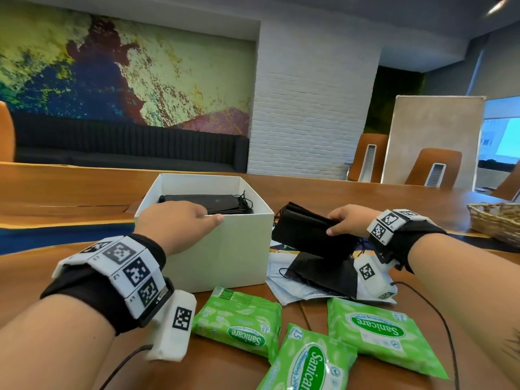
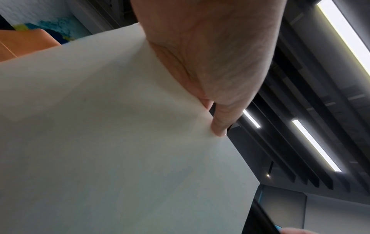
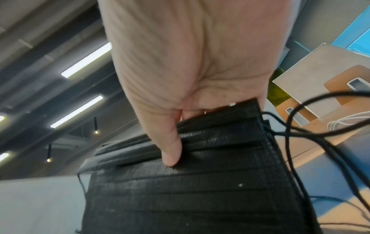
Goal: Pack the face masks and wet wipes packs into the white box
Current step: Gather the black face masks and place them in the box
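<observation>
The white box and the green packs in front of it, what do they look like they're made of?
White box: likely matte cardboard, with thin stiff walls and no shine. Green packs: apparently soft glossy plastic film, crinkled, with printed labels and glare.

Soft, even room light is filling the head view, with a ceiling lamp (image 1: 496, 5) flaring at the top right corner and a bright screen (image 1: 503, 136) washing out at the far right; straight lines are bowing toward the edges from the wide lens. In both wrist views long ceiling light strips (image 2: 316, 145) are glaring against a dark ceiling, leaving the white box (image 2: 110, 134) wall shaded and grey-green. The right hand (image 3: 186, 66) is showing soft, slightly blurred, and the black masks (image 3: 190, 197) are keeping faint sheen and grain.
</observation>
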`<move>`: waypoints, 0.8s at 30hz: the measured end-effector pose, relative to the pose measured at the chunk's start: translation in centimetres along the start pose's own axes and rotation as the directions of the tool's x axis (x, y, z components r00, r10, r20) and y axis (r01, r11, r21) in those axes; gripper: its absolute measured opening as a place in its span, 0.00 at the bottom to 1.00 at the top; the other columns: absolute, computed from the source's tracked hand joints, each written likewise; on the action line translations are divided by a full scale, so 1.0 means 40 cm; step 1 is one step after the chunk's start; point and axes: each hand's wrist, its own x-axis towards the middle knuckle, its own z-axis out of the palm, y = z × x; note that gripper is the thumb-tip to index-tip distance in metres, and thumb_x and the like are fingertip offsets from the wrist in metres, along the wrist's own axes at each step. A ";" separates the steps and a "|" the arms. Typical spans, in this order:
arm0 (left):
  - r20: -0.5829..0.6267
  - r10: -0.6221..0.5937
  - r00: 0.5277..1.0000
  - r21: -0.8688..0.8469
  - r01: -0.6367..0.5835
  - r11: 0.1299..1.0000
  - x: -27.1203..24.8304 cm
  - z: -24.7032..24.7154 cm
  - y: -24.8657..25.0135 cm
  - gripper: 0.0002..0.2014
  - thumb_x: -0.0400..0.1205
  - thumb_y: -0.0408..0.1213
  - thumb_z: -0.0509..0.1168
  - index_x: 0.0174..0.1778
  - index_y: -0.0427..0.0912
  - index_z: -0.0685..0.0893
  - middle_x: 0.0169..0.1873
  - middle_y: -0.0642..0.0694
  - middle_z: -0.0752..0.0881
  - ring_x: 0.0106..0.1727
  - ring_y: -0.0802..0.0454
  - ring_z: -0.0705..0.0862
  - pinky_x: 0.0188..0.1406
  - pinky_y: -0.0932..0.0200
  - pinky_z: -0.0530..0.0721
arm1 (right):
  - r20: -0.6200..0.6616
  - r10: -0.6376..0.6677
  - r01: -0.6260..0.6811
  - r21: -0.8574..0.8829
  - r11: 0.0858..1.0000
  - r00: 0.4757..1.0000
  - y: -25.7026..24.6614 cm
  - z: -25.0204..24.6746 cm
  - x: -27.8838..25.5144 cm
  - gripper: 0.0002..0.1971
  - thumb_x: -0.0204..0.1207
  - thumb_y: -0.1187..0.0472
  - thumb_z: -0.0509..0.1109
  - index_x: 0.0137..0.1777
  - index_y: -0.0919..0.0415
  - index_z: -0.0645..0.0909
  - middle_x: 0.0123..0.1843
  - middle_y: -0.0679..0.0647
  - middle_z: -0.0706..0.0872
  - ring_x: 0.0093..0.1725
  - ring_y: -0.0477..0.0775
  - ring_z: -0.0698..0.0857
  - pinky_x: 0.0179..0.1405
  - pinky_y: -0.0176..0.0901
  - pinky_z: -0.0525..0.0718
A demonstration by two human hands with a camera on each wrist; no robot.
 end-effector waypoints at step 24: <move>0.084 0.317 0.945 -0.934 -0.036 0.355 -0.198 -0.150 0.086 0.17 0.76 0.43 0.72 0.62 0.51 0.80 0.55 0.51 0.89 0.57 0.55 0.87 0.50 0.60 0.85 | -0.108 -0.283 0.178 0.956 0.234 0.953 -0.348 0.097 -0.321 0.28 0.73 0.81 0.49 0.72 0.65 0.69 0.59 0.66 0.82 0.54 0.60 0.85 0.47 0.48 0.86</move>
